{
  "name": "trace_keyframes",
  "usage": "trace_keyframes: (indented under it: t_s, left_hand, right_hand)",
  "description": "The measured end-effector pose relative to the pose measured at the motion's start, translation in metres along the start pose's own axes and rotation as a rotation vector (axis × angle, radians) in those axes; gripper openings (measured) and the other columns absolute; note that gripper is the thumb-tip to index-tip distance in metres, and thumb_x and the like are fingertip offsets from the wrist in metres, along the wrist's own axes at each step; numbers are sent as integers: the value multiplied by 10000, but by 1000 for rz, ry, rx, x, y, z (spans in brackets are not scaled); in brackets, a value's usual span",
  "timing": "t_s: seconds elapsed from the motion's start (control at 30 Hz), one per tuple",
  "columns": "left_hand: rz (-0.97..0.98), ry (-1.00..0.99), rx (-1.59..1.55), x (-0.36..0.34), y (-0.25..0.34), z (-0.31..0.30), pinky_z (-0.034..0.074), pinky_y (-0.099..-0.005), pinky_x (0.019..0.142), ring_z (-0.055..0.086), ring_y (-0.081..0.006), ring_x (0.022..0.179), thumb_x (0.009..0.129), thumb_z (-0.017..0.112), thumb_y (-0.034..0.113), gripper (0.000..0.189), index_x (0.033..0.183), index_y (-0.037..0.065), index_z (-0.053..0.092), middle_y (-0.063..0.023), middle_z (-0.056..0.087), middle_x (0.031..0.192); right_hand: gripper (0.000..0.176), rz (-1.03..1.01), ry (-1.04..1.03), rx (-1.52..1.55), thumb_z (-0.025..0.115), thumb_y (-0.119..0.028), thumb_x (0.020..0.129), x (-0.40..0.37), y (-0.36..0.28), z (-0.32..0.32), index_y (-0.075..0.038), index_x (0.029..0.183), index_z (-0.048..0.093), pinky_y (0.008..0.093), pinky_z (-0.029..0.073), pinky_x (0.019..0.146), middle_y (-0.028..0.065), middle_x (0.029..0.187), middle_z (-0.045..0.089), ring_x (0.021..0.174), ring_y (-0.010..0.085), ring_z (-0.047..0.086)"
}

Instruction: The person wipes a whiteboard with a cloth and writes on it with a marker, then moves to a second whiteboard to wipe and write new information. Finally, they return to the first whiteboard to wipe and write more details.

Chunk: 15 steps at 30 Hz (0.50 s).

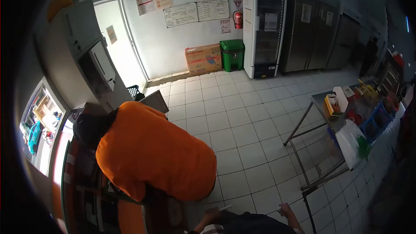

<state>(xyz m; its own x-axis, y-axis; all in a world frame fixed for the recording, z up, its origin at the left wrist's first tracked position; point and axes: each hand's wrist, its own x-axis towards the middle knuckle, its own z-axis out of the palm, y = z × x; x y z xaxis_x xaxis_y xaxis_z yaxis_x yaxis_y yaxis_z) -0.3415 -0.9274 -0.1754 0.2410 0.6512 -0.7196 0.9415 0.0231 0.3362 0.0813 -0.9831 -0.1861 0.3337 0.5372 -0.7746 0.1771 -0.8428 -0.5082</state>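
Note:
At the bottom edge, my left hand (211, 214) is closed around a thin white stick-like object (226, 207), too small to identify. My right hand (285, 210) hangs over the tiled floor at the lower right with its fingers curled; what they hold, if anything, cannot be made out. Close by on the left, a person in an orange shirt (156, 151) and dark headwear bends over a counter beneath the window. That person's hands are hidden.
A metal table (318, 99) on the right bears a yellow-white box (334, 106), a plastic bag (350, 141) and blue baskets (376, 121). Along the back stand a carton (203, 59), a green bin (232, 55), a glass-door fridge (268, 30) and steel cabinets (308, 30). Lockers (82, 30) flank a bright doorway.

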Motion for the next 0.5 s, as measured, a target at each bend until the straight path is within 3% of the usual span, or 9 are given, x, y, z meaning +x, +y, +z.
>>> trace_keyframes:
  t_s: [0.03,0.07,0.13,0.2,0.23,0.3,0.37,0.43,0.5]
  left_hand:
    - [80,-128,-16,-16,67,-66,463,-442,825,594,-364,970,868,470,332,409,1108,11,552,-215,600,1067]
    - [112,-80,-204,-17,104,-101,458,-399,859,591,-316,1013,922,417,273,383,1204,18,458,-216,584,1101]
    - [391,-131,-874,21,139,-133,454,-352,874,620,-272,969,962,343,194,376,1301,30,331,-206,594,1089]
    - [438,103,-897,17,185,-203,495,-350,842,620,-234,976,974,331,139,386,1346,82,243,-202,580,1107]
    - [461,114,-891,22,202,-235,495,-350,842,620,-234,976,974,331,139,386,1346,82,243,-202,580,1107]
    - [472,342,-806,46,222,-299,502,-340,822,638,-242,894,979,328,162,431,1381,127,176,-178,581,1093]
    - [468,301,-935,88,233,-359,497,-348,822,608,-243,932,984,317,180,394,1368,133,245,-174,551,1090]
    - [569,476,-857,122,243,-413,497,-349,810,560,-237,990,984,334,211,339,1297,89,377,-171,507,1111]
    - [639,476,-878,147,265,-463,496,-353,809,540,-237,1013,979,353,225,321,1250,68,424,-172,494,1119]
  right_hand:
    - [351,-119,2,76,460,-78,796,-3,-58,-5,-7,1132,533,320,502,546,140,891,595,727,225,600]
    - [366,-189,-94,1,352,-112,854,-2,-114,-11,0,1185,460,366,511,618,209,1054,530,835,268,571]
    - [358,-380,-133,87,334,-51,849,24,-203,-19,-17,1180,466,314,489,594,151,1005,539,786,208,556]
    - [354,-495,-165,168,338,-25,851,33,-292,-22,-31,1180,466,300,484,595,128,988,541,779,187,551]
    - [352,-630,-142,182,359,10,845,29,-338,-25,-44,1175,469,291,481,607,114,975,541,772,171,545]
    - [358,-788,-106,188,381,45,839,34,-409,-27,-57,1170,472,281,478,619,99,962,540,765,156,539]
    - [357,-787,-302,429,455,75,828,46,-471,-32,-76,1151,475,266,470,645,90,952,537,789,133,528]
    - [348,-834,-336,551,481,69,826,54,-524,-27,-69,1146,466,260,470,657,90,946,533,796,128,528]
    - [344,-864,-368,673,508,63,825,55,-568,-26,-63,1141,456,254,470,669,90,940,530,803,122,529]
